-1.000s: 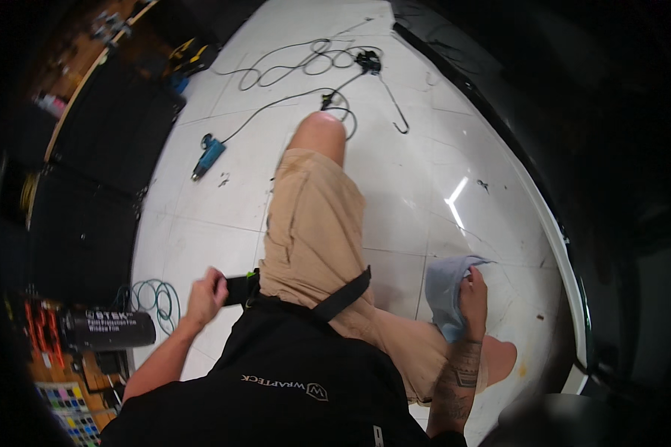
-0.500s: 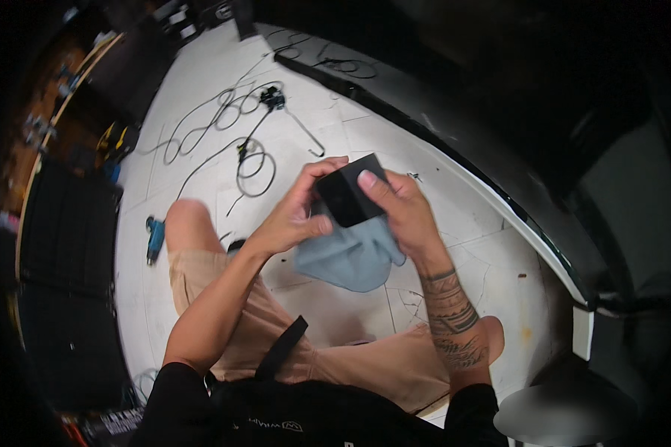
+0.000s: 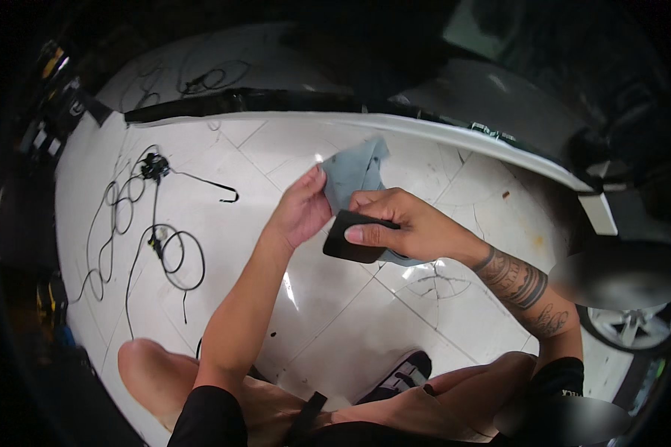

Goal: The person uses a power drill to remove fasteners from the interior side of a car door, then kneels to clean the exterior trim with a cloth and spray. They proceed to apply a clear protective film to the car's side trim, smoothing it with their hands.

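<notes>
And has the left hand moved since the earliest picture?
Yes, toward the long white strip: the left hand is now much nearer it, at the edge of the blue-grey cloth.

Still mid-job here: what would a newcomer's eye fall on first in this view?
Probably the hands near the middle: the right hand grips a flat black block, beside a blue-grey cloth whose edge meets the left hand's fingertips. Next, the glossy black car body stretching across the top, its side mirroring the floor. Then the looping black cord on the white floor at left.
</notes>
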The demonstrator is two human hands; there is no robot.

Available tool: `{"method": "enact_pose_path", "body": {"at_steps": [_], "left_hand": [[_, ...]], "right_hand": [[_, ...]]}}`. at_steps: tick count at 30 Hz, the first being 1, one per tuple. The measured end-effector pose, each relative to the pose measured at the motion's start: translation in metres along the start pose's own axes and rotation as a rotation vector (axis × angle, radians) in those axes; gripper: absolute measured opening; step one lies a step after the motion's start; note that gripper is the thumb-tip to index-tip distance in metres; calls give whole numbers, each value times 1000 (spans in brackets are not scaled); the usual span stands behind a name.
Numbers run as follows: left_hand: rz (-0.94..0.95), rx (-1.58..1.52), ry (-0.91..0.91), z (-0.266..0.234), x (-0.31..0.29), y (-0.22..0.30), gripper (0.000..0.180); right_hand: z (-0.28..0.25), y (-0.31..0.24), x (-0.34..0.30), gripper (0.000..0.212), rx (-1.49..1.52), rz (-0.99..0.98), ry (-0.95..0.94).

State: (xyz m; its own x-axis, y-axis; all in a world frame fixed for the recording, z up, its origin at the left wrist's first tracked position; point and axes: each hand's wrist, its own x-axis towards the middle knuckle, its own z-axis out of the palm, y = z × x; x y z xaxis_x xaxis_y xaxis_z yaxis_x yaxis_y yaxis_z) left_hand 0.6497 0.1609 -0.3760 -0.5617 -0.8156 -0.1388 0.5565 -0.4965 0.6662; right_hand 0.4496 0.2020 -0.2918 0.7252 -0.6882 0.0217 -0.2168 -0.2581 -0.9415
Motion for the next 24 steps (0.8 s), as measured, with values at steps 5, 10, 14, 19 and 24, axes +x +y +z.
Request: {"method": "enact_pose_path", "body": {"at_steps": [5,10,14,19,24], "left_hand": [[94,-133,-266,-37,13,10,10],[169,-268,-209,-40,-10,38,18],[168,-204,-266,-20,-23,55,19],[243,-322,-430,-39,-19,70,17],[350,-303,-145,-32,-16,60,15]], "right_hand": [[31,-7,-5,31,-134,304,-138],[6,-47,-19,63,339,411,86],[9,-6,-15,29,548,243,398],[13,5,25,37,566,238,365],[21,-4,72,33,502,268,463]]}}
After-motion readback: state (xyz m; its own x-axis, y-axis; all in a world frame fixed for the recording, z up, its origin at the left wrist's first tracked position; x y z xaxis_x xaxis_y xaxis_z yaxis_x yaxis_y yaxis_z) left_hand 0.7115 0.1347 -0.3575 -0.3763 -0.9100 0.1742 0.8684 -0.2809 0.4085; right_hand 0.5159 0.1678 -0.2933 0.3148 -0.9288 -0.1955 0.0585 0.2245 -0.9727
